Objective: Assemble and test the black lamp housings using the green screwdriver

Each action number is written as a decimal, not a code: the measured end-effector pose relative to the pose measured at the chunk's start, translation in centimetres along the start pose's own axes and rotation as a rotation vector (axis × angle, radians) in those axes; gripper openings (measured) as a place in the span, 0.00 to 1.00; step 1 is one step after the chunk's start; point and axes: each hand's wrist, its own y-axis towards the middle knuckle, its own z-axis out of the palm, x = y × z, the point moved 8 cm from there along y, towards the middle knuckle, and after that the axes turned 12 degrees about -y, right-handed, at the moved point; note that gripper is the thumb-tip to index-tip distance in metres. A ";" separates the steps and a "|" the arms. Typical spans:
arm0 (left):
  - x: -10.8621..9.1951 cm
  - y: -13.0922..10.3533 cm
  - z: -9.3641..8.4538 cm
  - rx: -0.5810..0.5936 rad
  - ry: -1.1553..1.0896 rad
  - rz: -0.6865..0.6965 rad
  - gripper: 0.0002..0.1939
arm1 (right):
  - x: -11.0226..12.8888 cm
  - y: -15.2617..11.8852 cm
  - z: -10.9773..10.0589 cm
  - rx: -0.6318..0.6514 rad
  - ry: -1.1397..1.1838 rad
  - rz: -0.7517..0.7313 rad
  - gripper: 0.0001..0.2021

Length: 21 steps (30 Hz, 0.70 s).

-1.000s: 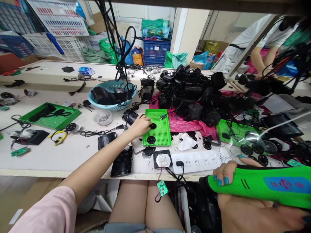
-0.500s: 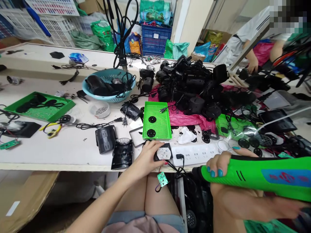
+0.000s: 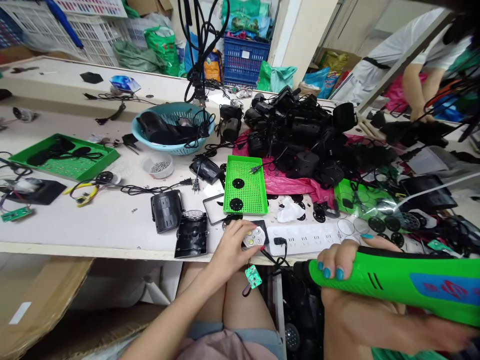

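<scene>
My left hand pinches a white lamp piece with several round lenses between thumb and fingers, at the table's front edge. From it a small green circuit board hangs on wires below the edge. A black part lies behind the lamp piece, mostly hidden. My right hand is wrapped round a green electric screwdriver, pointing left. Its tip is dark against the background, apart from the lamp piece. Left of my left hand rest a black housing half and a rounded black housing.
A white power strip with a black plug lies right of the lamp piece. Behind stand a green perforated tray and a blue basket. Black lamps are heaped on pink plastic. A co-worker's hands are at the far right.
The lamp piece has tilted in my left hand and its lenses face another way. My view has shifted slightly. The co-worker's arms have moved; the screwdriver stays in my right hand.
</scene>
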 end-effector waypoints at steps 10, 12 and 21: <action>-0.1 -0.2 -0.4 -0.031 -0.029 -0.050 0.18 | -0.2 0.1 0.4 0.059 0.051 -0.003 0.26; 0.2 -0.3 -0.5 -0.056 -0.100 -0.113 0.18 | -0.1 -0.2 0.3 0.056 0.032 0.022 0.26; 2.1 -2.0 0.0 -0.275 -0.938 -0.600 0.27 | 0.5 -0.5 0.2 0.066 0.088 -0.057 0.25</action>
